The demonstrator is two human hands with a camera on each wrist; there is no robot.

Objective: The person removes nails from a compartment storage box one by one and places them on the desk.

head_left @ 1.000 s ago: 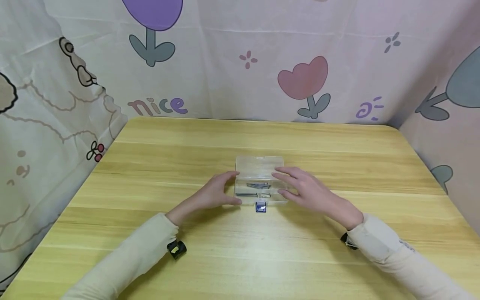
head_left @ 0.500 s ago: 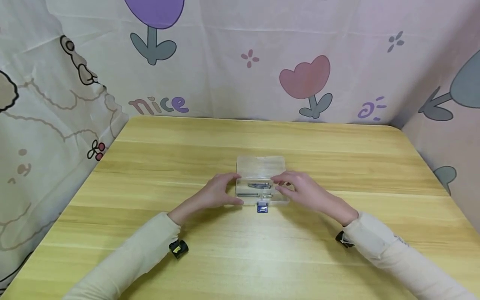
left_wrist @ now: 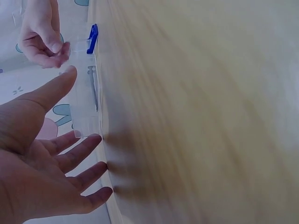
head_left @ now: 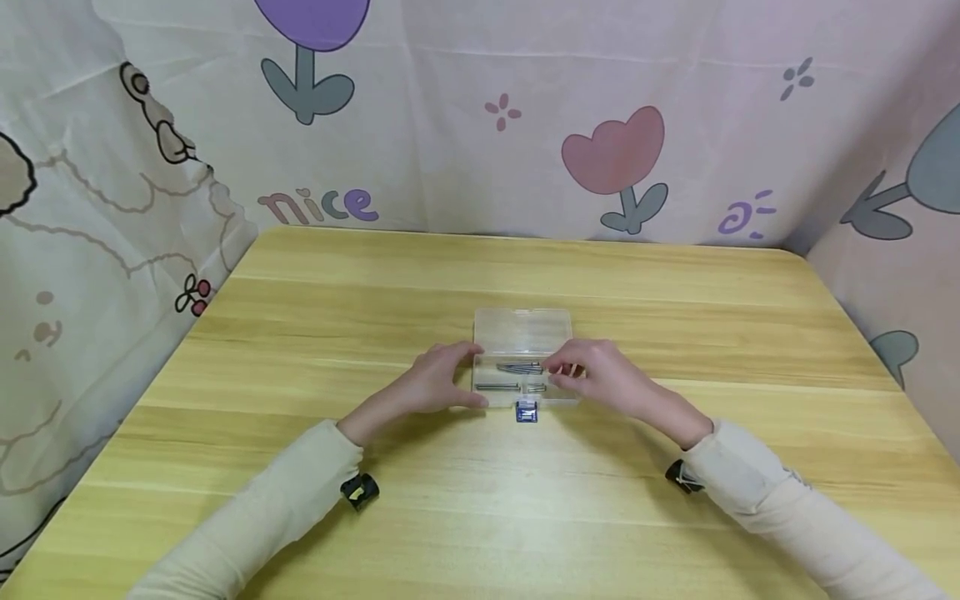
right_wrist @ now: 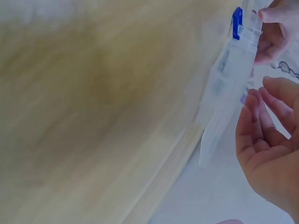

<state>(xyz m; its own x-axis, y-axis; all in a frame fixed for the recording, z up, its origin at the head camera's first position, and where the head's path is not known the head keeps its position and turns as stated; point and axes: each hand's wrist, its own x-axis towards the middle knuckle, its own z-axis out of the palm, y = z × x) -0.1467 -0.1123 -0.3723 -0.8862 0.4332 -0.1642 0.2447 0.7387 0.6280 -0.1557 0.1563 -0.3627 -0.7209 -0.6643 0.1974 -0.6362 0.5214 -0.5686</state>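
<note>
The right hand [head_left: 600, 379] has drawn in from flat to curled, fingertips now pinching at the right edge of the clear plastic box [head_left: 522, 358] mid-bench; the left hand [head_left: 435, 385], fingers relaxed, steadies its left side.

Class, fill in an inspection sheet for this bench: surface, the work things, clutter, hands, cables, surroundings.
Surface: wooden table, light grain.
Work things: clear plastic box, lid open and lying flat behind; metal pins inside; blue latch at the near edge.
Clutter: nothing seen.
Hands: left hand rests on the box's left end, fingers straight; right hand curled at the right end, whether it pinches anything cannot be told.
Cables: nothing seen; small black device under each wrist.
Surroundings: cartoon-print cloth on three sides.
</note>
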